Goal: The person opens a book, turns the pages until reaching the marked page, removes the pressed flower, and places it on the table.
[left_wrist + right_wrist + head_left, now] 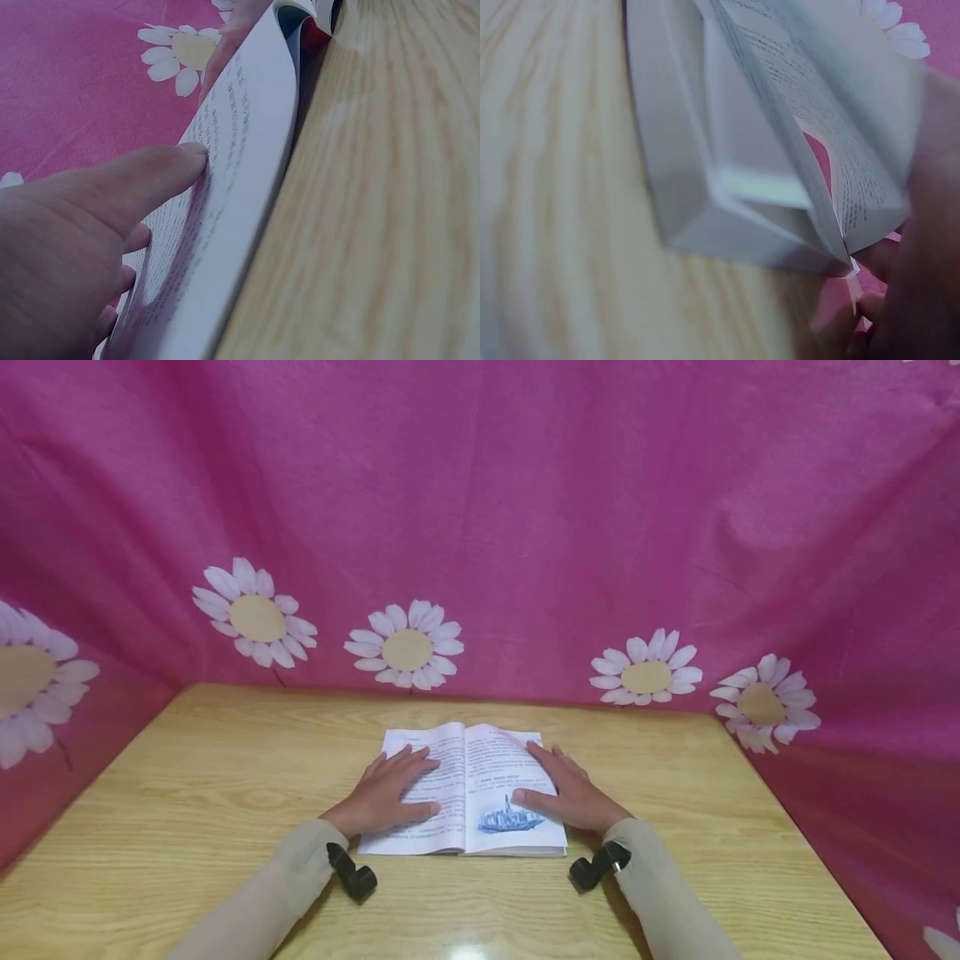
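An open book lies on the wooden table, with printed text on both pages and a blue city drawing on the right page. My left hand rests on the left page, fingers spread; in the left wrist view its thumb presses the text. On the right page lies my right hand, its thumb beside the drawing and its fingers along the outer edge. In the right wrist view, leaves of the book stand raised and fanned beside the blurred right hand, whose fingertips are partly hidden.
The light wooden table extends around the book. A pink curtain with large white daisies hangs behind and at both sides. Each sleeved wrist carries a black camera mount.
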`<state>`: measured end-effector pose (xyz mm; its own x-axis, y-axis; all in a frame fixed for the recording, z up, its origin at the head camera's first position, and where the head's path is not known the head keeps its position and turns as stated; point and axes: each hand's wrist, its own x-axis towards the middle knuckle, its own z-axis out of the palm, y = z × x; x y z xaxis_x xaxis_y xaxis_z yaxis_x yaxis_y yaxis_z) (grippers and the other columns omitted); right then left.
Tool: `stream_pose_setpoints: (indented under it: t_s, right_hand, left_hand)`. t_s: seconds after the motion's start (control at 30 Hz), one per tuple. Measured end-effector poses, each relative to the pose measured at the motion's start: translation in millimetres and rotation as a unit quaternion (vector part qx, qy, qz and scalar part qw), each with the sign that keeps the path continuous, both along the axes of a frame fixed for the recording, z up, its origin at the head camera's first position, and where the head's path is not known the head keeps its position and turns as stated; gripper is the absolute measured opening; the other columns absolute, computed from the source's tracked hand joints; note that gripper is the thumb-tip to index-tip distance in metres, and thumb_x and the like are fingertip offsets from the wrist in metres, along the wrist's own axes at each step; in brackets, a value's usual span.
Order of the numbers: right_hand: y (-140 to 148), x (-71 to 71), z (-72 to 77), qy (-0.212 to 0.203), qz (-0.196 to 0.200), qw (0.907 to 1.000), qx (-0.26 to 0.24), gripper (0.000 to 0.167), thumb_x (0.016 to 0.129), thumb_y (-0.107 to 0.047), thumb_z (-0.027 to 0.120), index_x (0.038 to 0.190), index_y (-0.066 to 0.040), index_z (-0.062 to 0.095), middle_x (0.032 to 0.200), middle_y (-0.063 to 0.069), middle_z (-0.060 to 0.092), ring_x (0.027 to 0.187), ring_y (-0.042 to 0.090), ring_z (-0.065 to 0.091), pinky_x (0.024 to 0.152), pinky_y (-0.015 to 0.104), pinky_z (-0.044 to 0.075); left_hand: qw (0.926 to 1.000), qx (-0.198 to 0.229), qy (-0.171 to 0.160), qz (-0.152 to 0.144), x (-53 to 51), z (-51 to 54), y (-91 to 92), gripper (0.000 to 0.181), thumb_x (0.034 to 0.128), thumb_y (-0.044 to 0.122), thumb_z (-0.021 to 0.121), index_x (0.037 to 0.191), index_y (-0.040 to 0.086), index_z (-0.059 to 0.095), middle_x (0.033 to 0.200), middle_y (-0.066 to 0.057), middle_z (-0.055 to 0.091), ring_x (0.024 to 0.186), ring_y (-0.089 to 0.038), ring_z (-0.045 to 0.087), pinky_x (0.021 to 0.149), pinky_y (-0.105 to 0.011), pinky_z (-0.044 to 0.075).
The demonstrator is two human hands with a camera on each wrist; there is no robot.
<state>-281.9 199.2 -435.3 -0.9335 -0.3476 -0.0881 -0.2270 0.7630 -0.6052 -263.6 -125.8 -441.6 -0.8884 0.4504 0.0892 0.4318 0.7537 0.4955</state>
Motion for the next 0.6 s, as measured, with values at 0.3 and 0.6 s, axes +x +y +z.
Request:
stream_pose_setpoints:
  t_s: [0.3,0.6]
  right_hand:
    - [4.4,-2.9,1.5,-0.06,-0.025,0.9893,-0.131,0.06,0.098,-0.061,0.029,0.151,-0.034,0.031,0.162,-0.002,0.013,0.148,0.021,-0.002,0.115,0.06,-0.001]
    - [9.0,-4.2,3.4,-0.097,0.006,0.9662,-0.239,0.05,0.1,-0.026,0.034,0.15,-0.024,0.034,0.157,-0.003,0.028,0.146,0.022,0.014,0.116,0.053,0.004]
  left_hand:
    - [1.0,0.001,-0.008,0.005,-0.1,0.5,0.3,0.07,0.0866,0.055,0.063,0.145,0.022,0.044,0.158,-0.004,0.026,0.147,-0.028,0.012,0.117,-0.052,0.0]
    - [0.9999,-0.002,-0.01,0.007,-0.3,-0.1,0.4,0.071,0.0863,0.055,0.063,0.146,0.022,0.043,0.158,-0.004,0.026,0.147,-0.028,0.012,0.117,-0.052,0.0]
